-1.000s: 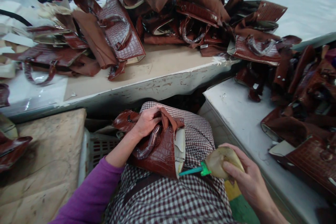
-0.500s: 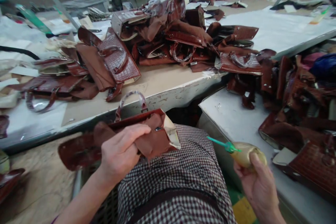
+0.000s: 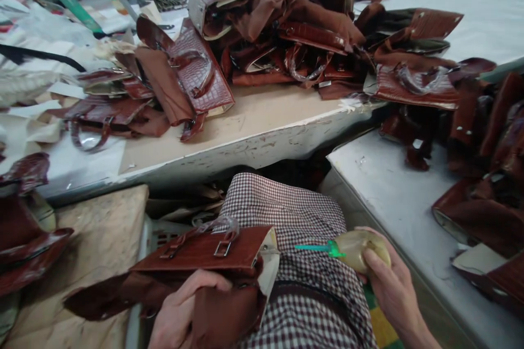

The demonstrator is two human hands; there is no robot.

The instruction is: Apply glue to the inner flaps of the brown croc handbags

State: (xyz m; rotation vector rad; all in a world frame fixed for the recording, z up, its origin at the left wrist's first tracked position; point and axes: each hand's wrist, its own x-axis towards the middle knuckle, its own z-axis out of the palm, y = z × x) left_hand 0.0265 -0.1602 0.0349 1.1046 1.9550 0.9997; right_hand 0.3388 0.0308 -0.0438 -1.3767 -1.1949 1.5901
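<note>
Across my lap lies a reddish-brown handbag [image 3: 196,253], its crocodile-patterned panel and plastic-wrapped handle facing up, with cream lining showing at the right end. My left hand [image 3: 184,305] is closed on the bag's soft brown side, the thumb hidden. In my right hand [image 3: 387,270] is a squeeze bottle [image 3: 358,251] of yellowish liquid with a long green nozzle. The nozzle points left toward the bag's open end, and a gap separates the two. Checked cloth [image 3: 282,202] covers my lap beneath.
Similar brown bags [image 3: 278,38] are heaped on the table [image 3: 262,120] ahead. More bags [image 3: 483,212] sit on the white bench [image 3: 393,191] at right. Another bag [image 3: 28,240] rests on a worn board [image 3: 98,240] at left, near a plastic crate [image 3: 164,234].
The bag has come down and nearer to me, turning so its panel and buckle show. My right hand has brought the bottle leftward, closer to the bag. The whole view has shifted too.
</note>
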